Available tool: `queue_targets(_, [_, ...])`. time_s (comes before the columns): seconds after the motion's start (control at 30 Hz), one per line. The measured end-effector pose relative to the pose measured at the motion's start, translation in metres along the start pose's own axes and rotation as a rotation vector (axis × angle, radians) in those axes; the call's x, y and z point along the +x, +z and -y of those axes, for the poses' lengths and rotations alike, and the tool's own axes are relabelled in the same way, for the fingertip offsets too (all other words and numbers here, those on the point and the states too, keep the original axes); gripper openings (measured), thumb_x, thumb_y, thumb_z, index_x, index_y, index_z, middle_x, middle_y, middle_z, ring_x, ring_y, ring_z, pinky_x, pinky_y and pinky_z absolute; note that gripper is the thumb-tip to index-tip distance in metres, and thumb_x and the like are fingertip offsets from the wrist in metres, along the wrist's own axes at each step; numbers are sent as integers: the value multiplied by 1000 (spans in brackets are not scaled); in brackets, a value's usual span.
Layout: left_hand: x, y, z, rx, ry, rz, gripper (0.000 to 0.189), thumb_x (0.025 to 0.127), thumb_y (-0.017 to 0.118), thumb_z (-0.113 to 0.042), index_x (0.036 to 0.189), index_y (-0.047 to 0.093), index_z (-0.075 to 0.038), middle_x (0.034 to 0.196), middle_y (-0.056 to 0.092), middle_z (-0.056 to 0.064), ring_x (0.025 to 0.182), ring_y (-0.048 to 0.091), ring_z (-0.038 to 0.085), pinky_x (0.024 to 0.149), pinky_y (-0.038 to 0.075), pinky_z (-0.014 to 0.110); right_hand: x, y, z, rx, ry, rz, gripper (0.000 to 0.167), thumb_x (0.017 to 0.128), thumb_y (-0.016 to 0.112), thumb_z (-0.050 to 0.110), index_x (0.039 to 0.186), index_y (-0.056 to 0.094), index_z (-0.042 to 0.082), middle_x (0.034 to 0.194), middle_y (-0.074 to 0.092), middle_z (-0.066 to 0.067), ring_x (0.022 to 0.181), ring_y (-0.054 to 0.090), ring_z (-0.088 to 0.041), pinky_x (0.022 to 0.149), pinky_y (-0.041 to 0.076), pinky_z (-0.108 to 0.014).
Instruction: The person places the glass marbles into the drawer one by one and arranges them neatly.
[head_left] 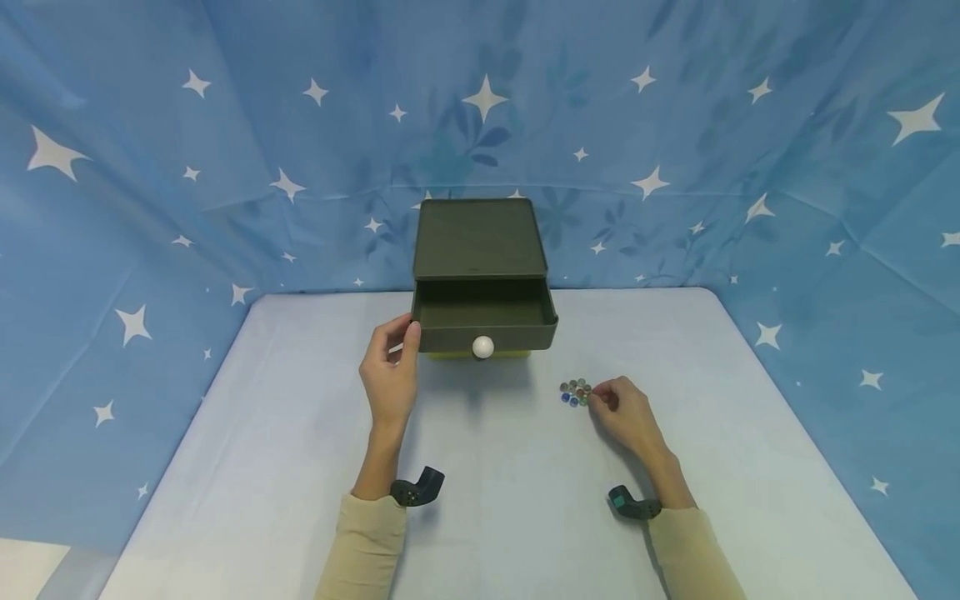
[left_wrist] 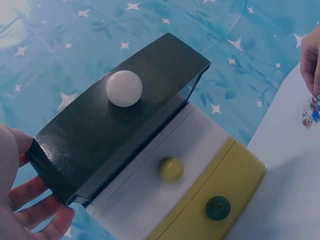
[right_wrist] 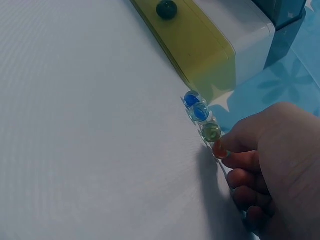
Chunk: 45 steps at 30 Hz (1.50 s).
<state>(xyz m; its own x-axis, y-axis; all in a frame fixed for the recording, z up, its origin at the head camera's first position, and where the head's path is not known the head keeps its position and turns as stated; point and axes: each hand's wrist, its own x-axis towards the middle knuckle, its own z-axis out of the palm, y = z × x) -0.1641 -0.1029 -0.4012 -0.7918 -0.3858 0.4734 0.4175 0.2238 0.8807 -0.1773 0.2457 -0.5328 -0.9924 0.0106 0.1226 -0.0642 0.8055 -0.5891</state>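
A small drawer cabinet (head_left: 480,240) stands at the back of the table, its dark green top drawer (head_left: 517,337) pulled out. That drawer has a white round knob (left_wrist: 124,88), and its visible inside holds nothing. My left hand (head_left: 388,383) grips the drawer's left front corner, thumb on one side and fingers on the other. To the right of the cabinet lies a cluster of several glass marbles (head_left: 573,392), some blue, some greenish. At its right edge my right hand (head_left: 630,421) pinches an orange-red marble (right_wrist: 219,149) between thumb and index finger.
Below the open drawer are a white drawer (left_wrist: 140,165) with a yellow knob and a yellow drawer (left_wrist: 240,175) with a green knob, both closed. A blue star-patterned curtain (head_left: 337,142) surrounds the white table (head_left: 300,433).
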Motion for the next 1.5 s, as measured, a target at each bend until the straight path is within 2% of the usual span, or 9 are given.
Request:
queue_targets(0.27, [-1, -1, 0, 6, 25, -2, 25, 97, 65, -8, 117, 67, 7, 111, 70, 23, 98, 64, 16, 79, 52, 21, 0, 1, 1, -24, -22, 7, 23, 92, 67, 23, 105, 70, 3, 96, 63, -10, 88, 60, -23, 79, 51, -38])
queue_targets(0.43, [-1, -1, 0, 8, 44, -2, 25, 96, 65, -7, 116, 67, 8, 109, 71, 23, 97, 65, 17, 79, 53, 22, -1, 1, 0, -21, -27, 8, 21, 91, 68, 21, 103, 71, 4, 96, 63, -9, 87, 61, -22, 79, 52, -38])
queue_targets(0.83, [1, -1, 3, -4, 32, 2, 25, 97, 65, -8, 116, 67, 8, 110, 71, 23, 97, 65, 14, 81, 54, 26, 1, -2, 1, -20, -2, 1, 17, 89, 69, 18, 101, 71, 6, 95, 62, -9, 87, 60, -22, 77, 51, -37])
queue_targets(0.97, [1, -1, 4, -8, 33, 5, 25, 97, 65, -8, 116, 67, 8, 110, 71, 23, 96, 64, 9, 80, 53, 25, 1, -3, 0, -19, -4, -5, 18, 88, 68, 17, 102, 70, 5, 95, 62, -10, 87, 60, -23, 76, 50, -35])
queue_targets(1.17, [3, -2, 3, -14, 21, 2, 25, 96, 66, -8, 116, 68, 7, 111, 71, 23, 95, 61, 2, 80, 53, 24, 2, -5, -1, -2, -26, -47, 20, 89, 68, 17, 103, 68, 3, 95, 62, -11, 86, 59, -24, 76, 50, -35])
queue_targets(1.5, [3, -3, 3, -9, 1, 7, 25, 96, 67, -9, 116, 68, 6, 110, 71, 22, 95, 61, 3, 82, 53, 30, -1, -6, 6, 19, -43, -130, 15, 89, 70, 18, 96, 70, 5, 91, 65, -9, 85, 62, -22, 74, 51, -31])
